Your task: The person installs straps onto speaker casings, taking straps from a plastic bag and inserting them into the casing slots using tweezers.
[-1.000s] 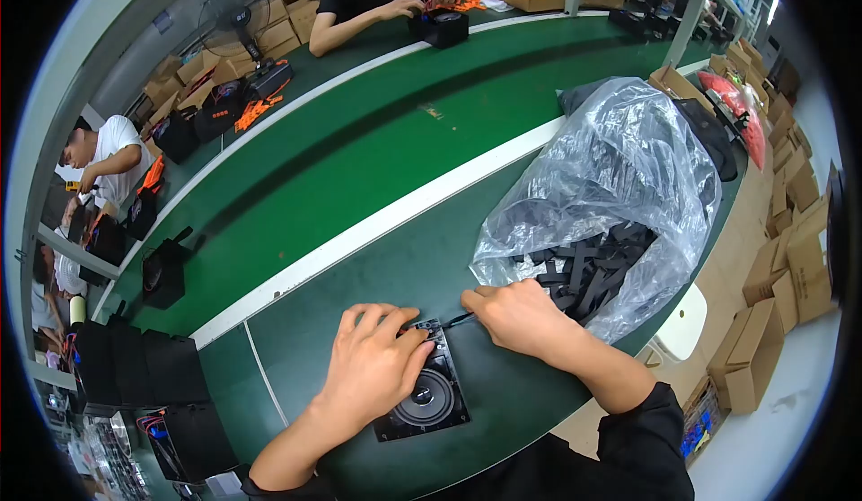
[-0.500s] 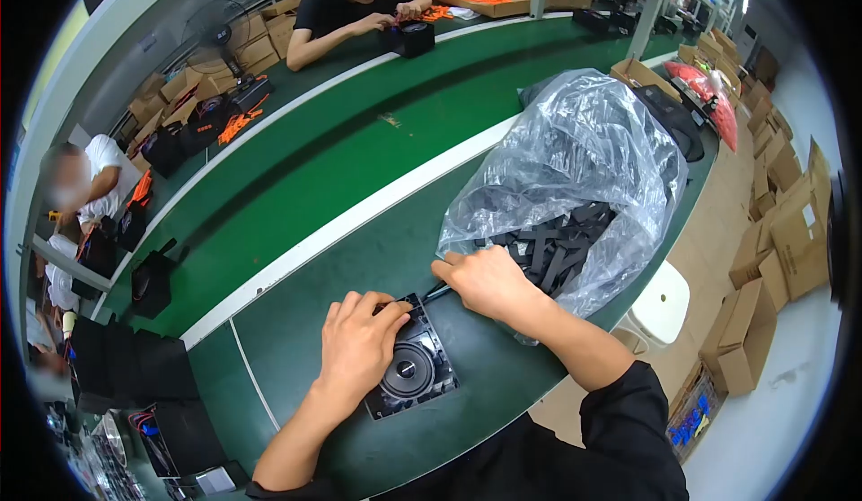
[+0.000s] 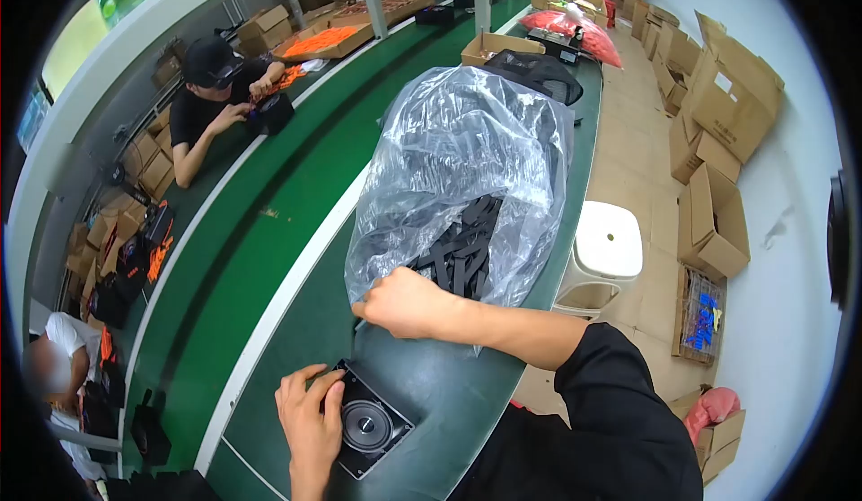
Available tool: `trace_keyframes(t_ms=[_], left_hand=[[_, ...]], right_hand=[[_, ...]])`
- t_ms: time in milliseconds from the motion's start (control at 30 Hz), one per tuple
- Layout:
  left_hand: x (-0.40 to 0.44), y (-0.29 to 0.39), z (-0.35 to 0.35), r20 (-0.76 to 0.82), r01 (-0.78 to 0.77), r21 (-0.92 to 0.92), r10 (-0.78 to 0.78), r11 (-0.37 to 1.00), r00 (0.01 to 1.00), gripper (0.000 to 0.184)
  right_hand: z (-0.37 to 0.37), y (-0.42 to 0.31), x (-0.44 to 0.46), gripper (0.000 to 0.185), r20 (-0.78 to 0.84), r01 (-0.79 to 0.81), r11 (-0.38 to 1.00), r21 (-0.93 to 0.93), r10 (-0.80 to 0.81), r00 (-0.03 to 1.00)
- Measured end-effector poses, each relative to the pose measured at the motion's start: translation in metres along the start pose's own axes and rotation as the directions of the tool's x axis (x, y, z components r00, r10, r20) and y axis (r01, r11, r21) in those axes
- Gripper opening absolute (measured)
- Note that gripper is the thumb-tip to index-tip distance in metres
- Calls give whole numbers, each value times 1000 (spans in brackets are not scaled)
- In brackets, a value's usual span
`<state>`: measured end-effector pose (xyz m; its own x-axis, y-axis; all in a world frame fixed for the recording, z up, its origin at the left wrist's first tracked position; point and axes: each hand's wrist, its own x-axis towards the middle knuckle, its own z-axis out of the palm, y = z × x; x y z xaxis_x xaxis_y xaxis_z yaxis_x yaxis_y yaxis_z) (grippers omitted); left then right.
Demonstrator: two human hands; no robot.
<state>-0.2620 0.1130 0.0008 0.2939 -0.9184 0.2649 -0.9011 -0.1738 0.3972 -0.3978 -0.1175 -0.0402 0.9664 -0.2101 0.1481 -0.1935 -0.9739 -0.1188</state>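
Observation:
A black rectangular panel with a round speaker lies on the dark green worktop. My left hand rests on its upper left edge, thumb and fingers curved over the rim. Just above the panel, my right hand is closed round a thin dark tool, of which only a short piece shows below the fingers. Beyond that hand stands a large clear plastic bag, open towards me, with many black strips inside.
A green conveyor with white edges runs along the left. Across it, a person in a black cap handles a black box. At the right are a white stool and cardboard boxes. A black mesh item lies behind the bag.
The view has swung to the right, so the panel, bag and hands appear further left. My right hand stays closed near the panel's top, and my left hand remains on its edge.

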Motion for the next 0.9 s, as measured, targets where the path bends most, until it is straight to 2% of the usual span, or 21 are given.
trace_keyframes(t_ms=[100,133,200,233,267,300,333,367,400,433,500,567,600,700,767,867,900], left_hand=[[-19,18,-17,-201,-129,244,180,961,963,20],[-33,20,-25,-218,-198,212,244,957,945,22],[-58,41,-43,-9,-205,180,210,962,978,24],[-70,51,-48,87,-159,158,146,975,985,29],[-81,56,-44,131,-135,131,118,982,984,28],[-90,59,-36,183,-93,109,72,990,981,27],[-95,62,-27,139,-69,147,48,987,989,30],[-100,62,-19,83,-61,191,46,980,996,33],[-109,58,-12,23,-43,229,39,973,999,34],[-112,54,-3,-54,-41,255,56,966,997,35],[-114,52,3,-97,11,275,17,961,995,36],[-116,56,6,-104,51,305,-20,951,994,36],[-115,56,10,-107,60,254,-34,965,994,36],[-120,48,18,-146,4,259,35,966,989,32],[-121,42,13,-150,-12,274,55,962,987,30],[-128,27,9,-226,17,307,55,952,973,26],[-130,20,5,-248,17,305,62,952,967,26]], right_hand=[[-17,18,-11,24,-226,142,947,289,-77,971],[-22,20,-10,24,-214,137,897,420,-48,976],[-7,23,3,20,-433,260,782,566,14,901],[-22,20,4,19,-377,187,723,665,108,920],[-35,13,0,22,-221,107,389,915,261,940],[-31,16,2,23,-289,117,496,860,285,914],[-13,18,9,33,-355,182,439,880,352,866],[-6,16,10,32,-306,182,318,931,403,862],[-16,14,5,29,-139,33,235,971,452,881],[-17,16,5,27,-101,62,106,992,410,906],[-11,15,8,24,-184,149,127,981,345,921],[-9,0,9,35,-278,198,288,937,274,921],[-11,-5,10,44,-332,236,368,899,226,916],[0,-5,8,63,-259,198,467,862,68,964],[4,-10,11,66,-221,128,661,740,58,974],[10,-24,13,68,-197,70,718,692,94,976],[12,-26,13,68,-165,72,762,643,46,985]])
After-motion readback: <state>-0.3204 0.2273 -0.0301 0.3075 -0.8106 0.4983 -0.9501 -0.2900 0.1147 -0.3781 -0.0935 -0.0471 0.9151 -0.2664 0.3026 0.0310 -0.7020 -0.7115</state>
